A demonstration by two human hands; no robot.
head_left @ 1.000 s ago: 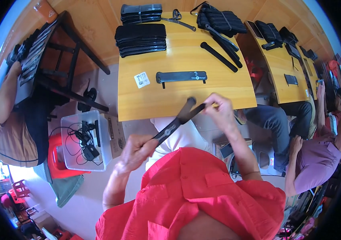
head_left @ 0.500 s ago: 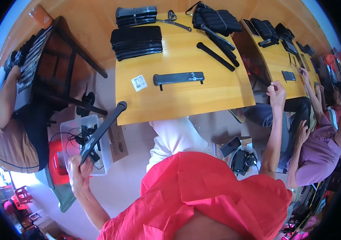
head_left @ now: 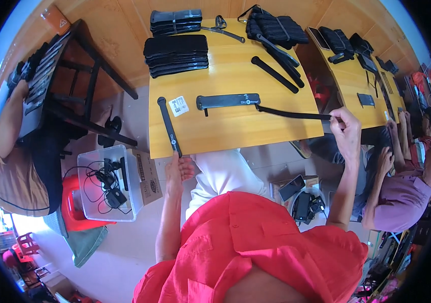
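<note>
Near the table's front left edge, my left hand [head_left: 176, 170] pinches the lower end of a flat black strap [head_left: 169, 123] with a round hole at its far end. The strap lies on the tabletop beside a white label [head_left: 178, 106]. My right hand [head_left: 347, 132] is closed on the end of a thin black band [head_left: 294, 114], drawn out nearly straight to the right. That band runs from the right end of a flat black sleeve [head_left: 227, 101] in the middle of the table. A short tab pokes out below the sleeve's left end.
Stacked black pouches [head_left: 176, 53] lie at the back left, with a bundled black pile [head_left: 276, 29] at the back right and loose black straps [head_left: 274, 74] below it. A clear bin [head_left: 135, 184] of cables stands on the floor at left. Co-workers sit on both sides.
My left hand has brought the strap from over the bin onto the table's left side. The thin band is now stretched between the sleeve and my right hand, which has come slightly lower.
</note>
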